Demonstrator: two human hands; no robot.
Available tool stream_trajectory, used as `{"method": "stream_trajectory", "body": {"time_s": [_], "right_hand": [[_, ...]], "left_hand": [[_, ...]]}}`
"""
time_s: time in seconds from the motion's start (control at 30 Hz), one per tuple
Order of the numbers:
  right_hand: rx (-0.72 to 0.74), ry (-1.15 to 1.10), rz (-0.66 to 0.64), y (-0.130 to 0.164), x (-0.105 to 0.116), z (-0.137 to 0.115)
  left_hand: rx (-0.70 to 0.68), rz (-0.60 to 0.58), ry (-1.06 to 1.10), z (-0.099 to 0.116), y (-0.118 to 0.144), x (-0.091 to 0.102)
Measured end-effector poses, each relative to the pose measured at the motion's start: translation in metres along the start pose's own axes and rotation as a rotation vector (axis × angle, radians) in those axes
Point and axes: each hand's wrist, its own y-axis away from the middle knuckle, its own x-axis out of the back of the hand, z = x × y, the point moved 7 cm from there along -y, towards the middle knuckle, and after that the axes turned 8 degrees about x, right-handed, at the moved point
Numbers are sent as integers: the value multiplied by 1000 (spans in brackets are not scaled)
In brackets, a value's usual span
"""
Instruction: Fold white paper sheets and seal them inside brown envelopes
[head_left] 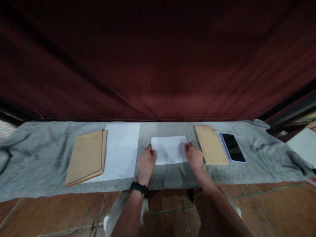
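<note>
A white sheet of paper (170, 150), smaller than the one to its left, lies in front of me on a grey cloth. My left hand (146, 160), with a dark band on the wrist, pinches its left edge between thumb and curled fingers. At the right edge my right hand (194, 155) grips the same sheet in a like way. Just right of that hand is a brown envelope (212, 144). Larger white paper (123, 149) rests to the left, partly covered by a stack of brown envelopes (85, 156).
The grey cloth (49, 138) covers a long narrow surface. A phone in a light purple case (233, 147) lies right of the single envelope. Behind hangs a dark red curtain (158, 65). Brown floor tiles (168, 210) show below the front edge.
</note>
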Motion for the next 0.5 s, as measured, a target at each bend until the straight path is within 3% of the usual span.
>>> {"method": "stream_trajectory", "body": {"time_s": [0.27,0.37,0.5], "right_hand": [[16,41,50,3,-1,-1],[31,17,132,5,4,1],[244,-103,304,9,15,-17]], "left_hand": [[-3,39,-68,1,3,-4],[-5,43,-79,2,5,-4],[-7,43,-74,2,5,-3]]}}
